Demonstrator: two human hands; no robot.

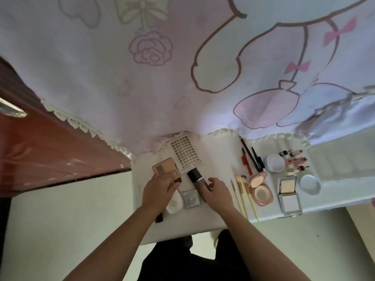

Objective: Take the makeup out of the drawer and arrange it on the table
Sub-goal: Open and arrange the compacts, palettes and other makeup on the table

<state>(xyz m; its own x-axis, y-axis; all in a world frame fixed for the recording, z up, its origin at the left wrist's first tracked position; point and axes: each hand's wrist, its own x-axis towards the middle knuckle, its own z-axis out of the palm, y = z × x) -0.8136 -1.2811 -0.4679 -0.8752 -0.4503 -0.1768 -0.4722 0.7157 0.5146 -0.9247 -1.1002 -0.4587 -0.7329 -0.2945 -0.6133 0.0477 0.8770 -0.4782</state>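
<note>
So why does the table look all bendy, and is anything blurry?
Head view: the wide lens bows the table edge; everything is soft, the little bottles smeared; glare streaks the metal handle; light is dim, without hard shadows.

Open at 12 o'clock from the right hand [218, 192]: bare tabletop [220, 159] between lash tray [186, 152] and pencils [248, 157]. Blocked at 3 o'clock by brushes [243, 196] just beside the wrist, then pink compact [260, 191] and square compact [288, 193]. Crowded at 9 o'clock: dark tube [197, 184] at the fingertips, clear case [190, 197], white tube [174, 202], left hand [160, 189] gripping a brown stick [158, 218]. Closed farther toward 12 by hanging cloth [182, 88]. Free at 6 o'clock along the near edge
</note>
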